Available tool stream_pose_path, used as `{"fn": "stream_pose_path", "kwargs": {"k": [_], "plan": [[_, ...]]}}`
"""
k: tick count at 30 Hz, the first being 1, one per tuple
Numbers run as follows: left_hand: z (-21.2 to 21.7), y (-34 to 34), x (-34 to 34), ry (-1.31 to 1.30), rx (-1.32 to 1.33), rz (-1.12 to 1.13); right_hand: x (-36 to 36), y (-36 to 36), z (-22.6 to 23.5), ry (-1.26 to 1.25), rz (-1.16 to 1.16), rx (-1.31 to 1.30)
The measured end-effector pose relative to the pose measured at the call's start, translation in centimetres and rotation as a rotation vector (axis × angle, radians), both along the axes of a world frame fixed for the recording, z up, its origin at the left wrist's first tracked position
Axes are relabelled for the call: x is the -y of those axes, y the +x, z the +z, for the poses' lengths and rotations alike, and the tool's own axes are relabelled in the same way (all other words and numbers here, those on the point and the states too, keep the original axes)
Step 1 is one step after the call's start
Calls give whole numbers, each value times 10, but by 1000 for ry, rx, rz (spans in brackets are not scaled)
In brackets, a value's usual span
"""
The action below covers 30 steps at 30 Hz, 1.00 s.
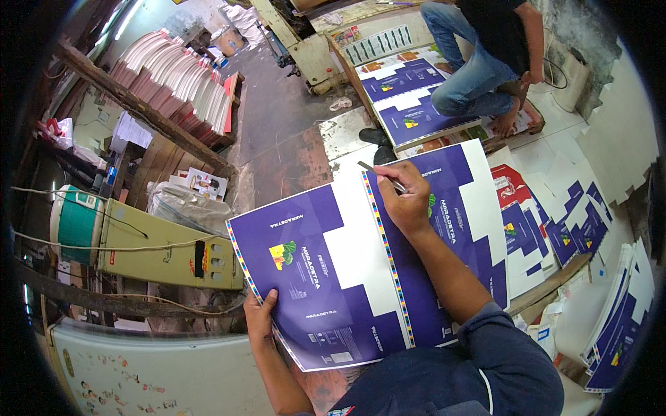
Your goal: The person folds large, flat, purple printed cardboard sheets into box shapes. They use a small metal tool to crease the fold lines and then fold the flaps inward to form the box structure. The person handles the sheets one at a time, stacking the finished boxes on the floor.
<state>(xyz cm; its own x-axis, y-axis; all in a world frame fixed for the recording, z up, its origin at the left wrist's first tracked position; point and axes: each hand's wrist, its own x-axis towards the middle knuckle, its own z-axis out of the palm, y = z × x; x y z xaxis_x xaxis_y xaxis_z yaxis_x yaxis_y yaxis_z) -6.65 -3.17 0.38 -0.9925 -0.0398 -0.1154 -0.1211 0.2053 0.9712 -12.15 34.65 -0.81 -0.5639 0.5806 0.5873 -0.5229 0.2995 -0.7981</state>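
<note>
A large printed sheet (357, 239), white with purple carton shapes and coloured test strips, stretches in front of me. My left hand (261, 315) pinches its left edge, thumb on top and the other fingers hidden beneath. Over the upper middle of the sheet, beside the central colour strip, my right hand (406, 194) is closed around a slim metallic tool (365, 166). One flat grey end juts out past the fingers; whether it is a cutter or a pen, I cannot tell.
Another person (479, 69) in jeans sits on a stack of printed sheets (409, 104). More purple sheets (576, 225) lie at the right. Tall board stacks (173, 83) stand far left. A yellow-green machine (163, 246) and a white cabinet (166, 367) are on my left.
</note>
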Motion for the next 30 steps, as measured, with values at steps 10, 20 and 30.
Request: {"fn": "stream_pose_path", "kwargs": {"k": [10,20,30], "plan": [[6,4,-7,37,-31,-12,3,-1,2,204,-77,-8],[5,8,-5,-28,-78,0,2,-4,-2,275,-83,-24],[12,12,-9,-43,-105,0,7,-5,-1,244,-51,-6]]}}
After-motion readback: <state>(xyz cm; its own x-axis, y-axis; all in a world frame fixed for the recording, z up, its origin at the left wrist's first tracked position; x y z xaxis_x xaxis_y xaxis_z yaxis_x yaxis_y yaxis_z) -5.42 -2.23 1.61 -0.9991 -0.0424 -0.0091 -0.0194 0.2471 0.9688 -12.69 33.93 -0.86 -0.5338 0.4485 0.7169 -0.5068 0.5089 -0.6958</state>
